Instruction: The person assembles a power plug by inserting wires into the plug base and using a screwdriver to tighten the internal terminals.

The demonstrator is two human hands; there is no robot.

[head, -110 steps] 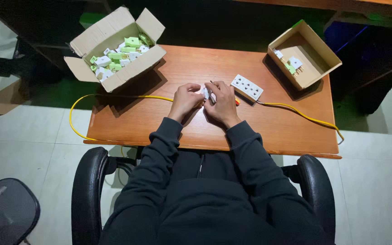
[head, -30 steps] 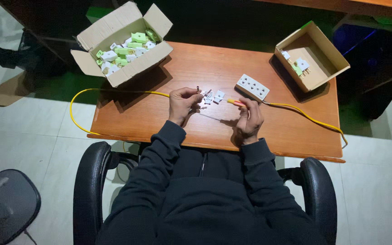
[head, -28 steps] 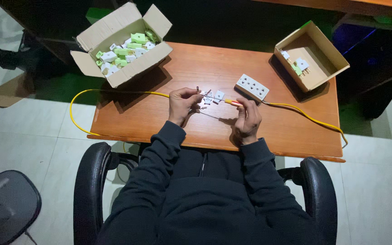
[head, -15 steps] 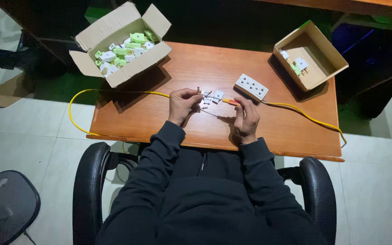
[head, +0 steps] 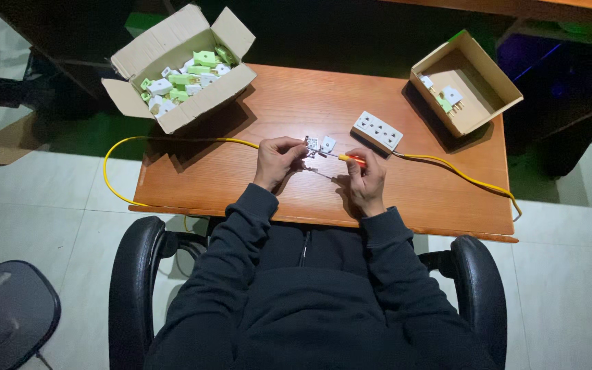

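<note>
Wood desk, black chair, pale tile floor, dim rm.

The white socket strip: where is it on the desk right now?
In the head view the socket strip lies right of centre on the desk, just beyond the right hand, short of the smaller cardboard box.

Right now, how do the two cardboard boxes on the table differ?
The left box is heaped with many white and green plug parts; the right box holds only a few pieces on a mostly bare floor. The left box has its flaps splayed outward and overhangs the table's back-left corner; the right box shows straight walls and overhangs the back-right corner. Both are open brown cardboard, out of contact with both hands.
</note>
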